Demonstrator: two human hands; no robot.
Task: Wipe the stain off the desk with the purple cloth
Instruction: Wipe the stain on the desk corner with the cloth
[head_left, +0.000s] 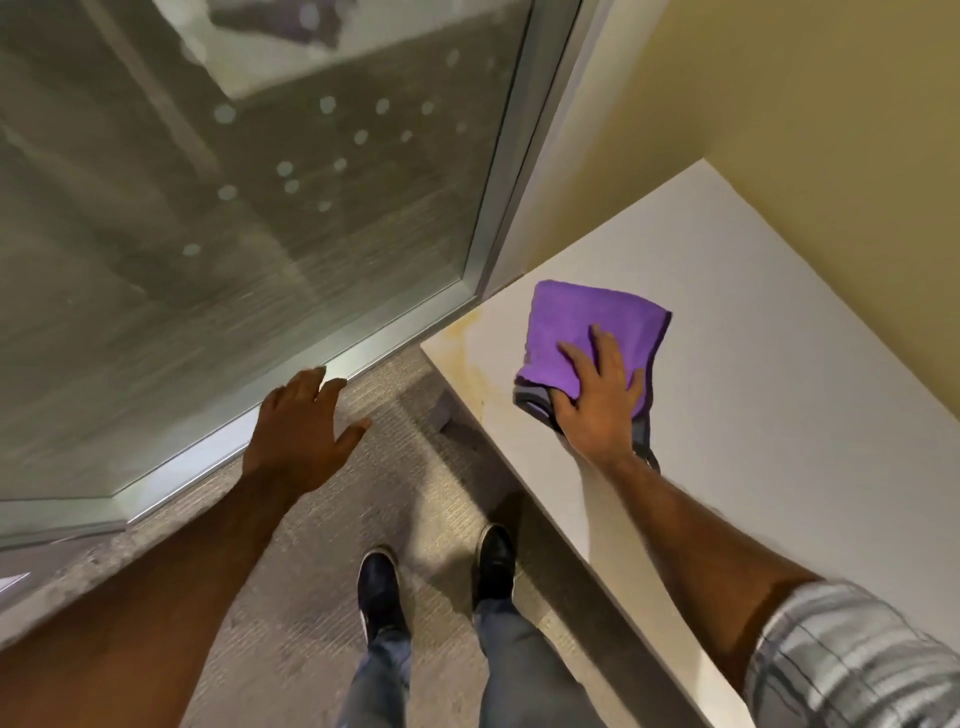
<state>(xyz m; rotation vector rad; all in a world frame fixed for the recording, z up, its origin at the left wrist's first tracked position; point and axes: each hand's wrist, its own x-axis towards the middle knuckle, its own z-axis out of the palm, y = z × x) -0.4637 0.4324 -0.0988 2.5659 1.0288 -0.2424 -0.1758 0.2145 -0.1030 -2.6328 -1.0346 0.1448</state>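
The right hand (597, 400) presses flat on the folded purple cloth (587, 332), fingers spread over its near half, thumb curled round the near-left edge; the cloth lies on the white desk (779, 364) toward its left end. A yellowish stain (467, 353) (faint, smeared) sits just left of the cloth; the left hand (301, 431) hovers empty over the carpet (322, 571), fingers apart, near the glass partition (234, 208).
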